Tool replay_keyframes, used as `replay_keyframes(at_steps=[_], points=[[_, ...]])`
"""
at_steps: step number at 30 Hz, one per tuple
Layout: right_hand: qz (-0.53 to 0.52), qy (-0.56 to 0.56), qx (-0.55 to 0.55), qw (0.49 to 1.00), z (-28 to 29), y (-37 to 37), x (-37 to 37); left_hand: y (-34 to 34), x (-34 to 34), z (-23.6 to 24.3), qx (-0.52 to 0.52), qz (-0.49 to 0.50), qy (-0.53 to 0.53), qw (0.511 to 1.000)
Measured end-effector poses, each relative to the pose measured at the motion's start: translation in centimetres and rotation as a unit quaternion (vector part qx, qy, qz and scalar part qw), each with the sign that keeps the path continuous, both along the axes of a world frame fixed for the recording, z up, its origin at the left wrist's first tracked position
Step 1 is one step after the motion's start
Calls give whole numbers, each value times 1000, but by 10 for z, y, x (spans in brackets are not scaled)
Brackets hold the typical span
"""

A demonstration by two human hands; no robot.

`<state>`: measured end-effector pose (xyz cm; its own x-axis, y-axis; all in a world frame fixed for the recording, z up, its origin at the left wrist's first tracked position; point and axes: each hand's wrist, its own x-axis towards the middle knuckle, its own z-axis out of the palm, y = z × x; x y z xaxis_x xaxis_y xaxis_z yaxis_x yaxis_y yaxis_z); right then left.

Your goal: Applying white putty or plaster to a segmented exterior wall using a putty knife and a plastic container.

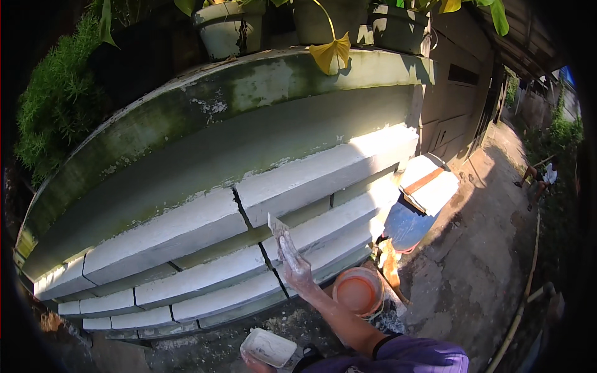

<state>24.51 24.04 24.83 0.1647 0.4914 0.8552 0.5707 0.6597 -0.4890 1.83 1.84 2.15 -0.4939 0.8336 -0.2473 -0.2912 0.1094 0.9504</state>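
My right hand (295, 266), dusted with white, is closed around a putty knife (273, 222). Its pale blade points up at the wall, close to a dark vertical groove between white-coated blocks (199, 233); whether it touches cannot be made out. At the lower edge, my left hand (254, 362) grips a shallow white rectangular tub (271, 346) smeared with white paste. The wall is stepped: rows of white-coated block faces alternate with recessed greenish strips. Above them a curved, mossy green ledge (261, 84) juts out.
An orange-pink bucket (359, 292) stands right of my right forearm. Beyond it is a blue drum (407, 225) topped by a white board (432, 186). Potted plants (231, 28) line the ledge. A concrete path (472, 248) runs right, with a person (538, 180) far along it.
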Motion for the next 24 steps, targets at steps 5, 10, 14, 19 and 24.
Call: replay_keyframes(at_steps=[5,10,14,19,24], points=[[65,45,-19,997,-36,-36,26,0,27,-8,-4,40,18,999],[-65,356,-72,930,-57,9,106,-18,42,-17,27,60,-70,995],[-62,443,-63,892,-77,57,129,-37,39,-53,-4,68,102,992],[26,531,-3,847,-17,68,102,-58,62,-51,1,106,38,994],[132,494,58,857,-23,71,83,-61,86,-33,20,132,-39,990]])
